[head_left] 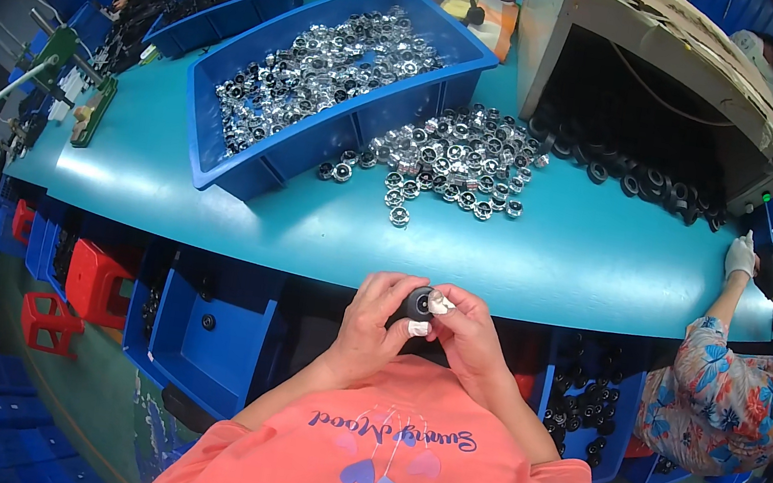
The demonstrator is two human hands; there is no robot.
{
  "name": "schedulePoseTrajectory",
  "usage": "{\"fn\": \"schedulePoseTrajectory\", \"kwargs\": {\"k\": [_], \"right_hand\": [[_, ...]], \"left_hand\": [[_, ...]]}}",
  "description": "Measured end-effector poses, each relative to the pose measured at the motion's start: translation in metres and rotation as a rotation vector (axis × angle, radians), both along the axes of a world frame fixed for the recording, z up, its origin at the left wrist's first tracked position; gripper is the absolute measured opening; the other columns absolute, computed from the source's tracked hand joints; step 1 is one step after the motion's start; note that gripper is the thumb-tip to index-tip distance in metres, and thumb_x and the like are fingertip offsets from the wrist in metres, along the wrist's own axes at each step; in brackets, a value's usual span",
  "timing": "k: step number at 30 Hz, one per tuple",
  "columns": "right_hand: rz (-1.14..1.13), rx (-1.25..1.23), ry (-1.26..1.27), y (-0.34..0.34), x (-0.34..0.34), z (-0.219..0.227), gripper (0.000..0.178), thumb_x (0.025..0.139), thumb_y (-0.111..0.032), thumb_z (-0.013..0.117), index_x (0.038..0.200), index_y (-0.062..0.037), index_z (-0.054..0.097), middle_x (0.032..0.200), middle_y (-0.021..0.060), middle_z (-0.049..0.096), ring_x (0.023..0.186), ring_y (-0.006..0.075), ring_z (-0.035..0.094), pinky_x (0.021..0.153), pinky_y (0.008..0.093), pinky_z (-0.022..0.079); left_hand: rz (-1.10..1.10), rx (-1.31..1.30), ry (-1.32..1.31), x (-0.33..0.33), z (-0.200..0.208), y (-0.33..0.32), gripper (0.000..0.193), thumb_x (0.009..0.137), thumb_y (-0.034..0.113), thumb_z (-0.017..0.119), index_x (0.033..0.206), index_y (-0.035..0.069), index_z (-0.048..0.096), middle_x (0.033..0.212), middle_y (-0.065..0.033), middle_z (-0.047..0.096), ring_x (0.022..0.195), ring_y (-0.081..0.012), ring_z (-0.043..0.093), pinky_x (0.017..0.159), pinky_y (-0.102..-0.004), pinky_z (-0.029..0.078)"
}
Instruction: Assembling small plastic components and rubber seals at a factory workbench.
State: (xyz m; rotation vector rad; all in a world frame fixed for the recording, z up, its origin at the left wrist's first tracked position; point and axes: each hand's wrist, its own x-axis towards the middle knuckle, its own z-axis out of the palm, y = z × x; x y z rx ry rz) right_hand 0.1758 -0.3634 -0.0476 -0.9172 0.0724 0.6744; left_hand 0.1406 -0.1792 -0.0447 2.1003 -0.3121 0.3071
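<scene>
My left hand [374, 319] and my right hand [470, 332] meet at the table's front edge, in front of my chest. Between them is a small black wheel [416, 303], its round rim facing partly to the right. Fingers of both hands are closed around it, and white tape covers both thumb tips. Beyond my hands, a heap of shiny silver-and-black wheel hubs [457, 158] lies loose on the turquoise table [297, 244]. More hubs fill a large blue bin [269, 166] behind the heap to the left.
Black rubber rings [651, 185] spill from a box-shaped machine [543, 56] at the right. Under the table edge, a blue tray [204, 344] is at my left and another tray of black wheels [587, 398] at my right. A co-worker's gloved hand [740, 256] rests far right. Red stools [95, 280] stand left.
</scene>
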Motion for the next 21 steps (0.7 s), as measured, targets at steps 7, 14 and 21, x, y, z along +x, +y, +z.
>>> {"fn": "schedulePoseTrajectory", "kwargs": {"k": [7, 14, 21], "right_hand": [[0.107, -0.049, 0.086, 0.011, -0.008, 0.015, 0.034, 0.113, -0.027, 0.050, 0.119, -0.0001, 0.070, 0.095, 0.0011, 0.068, 0.078, 0.0080, 0.062, 0.067, 0.0243, 0.051], [-0.050, -0.270, -0.212, 0.005, -0.015, -0.003, 0.036, 0.114, -0.025, 0.047, 0.126, 0.0017, 0.068, 0.092, 0.0032, 0.066, 0.076, 0.0081, 0.062, 0.065, 0.0250, 0.055], [-0.039, -0.247, -0.198, 0.005, -0.014, -0.001, 0.034, 0.114, -0.023, 0.049, 0.125, 0.0021, 0.069, 0.092, 0.0030, 0.066, 0.076, 0.0079, 0.061, 0.065, 0.0250, 0.055]], "left_hand": [[0.076, -0.029, -0.063, 0.003, 0.024, -0.006, 0.051, 0.083, 0.016, 0.086, 0.129, 0.004, 0.066, 0.112, -0.0116, 0.064, 0.088, -0.0246, 0.067, 0.075, -0.0341, 0.059], [0.168, 0.068, 0.000, 0.004, 0.025, -0.002, 0.047, 0.080, 0.016, 0.089, 0.122, 0.006, 0.070, 0.095, -0.0070, 0.064, 0.080, -0.0197, 0.065, 0.069, -0.0313, 0.056], [0.172, -0.026, 0.135, 0.001, 0.021, -0.002, 0.048, 0.079, 0.013, 0.089, 0.123, 0.006, 0.071, 0.097, -0.0061, 0.064, 0.080, -0.0169, 0.064, 0.069, -0.0304, 0.055]]}}
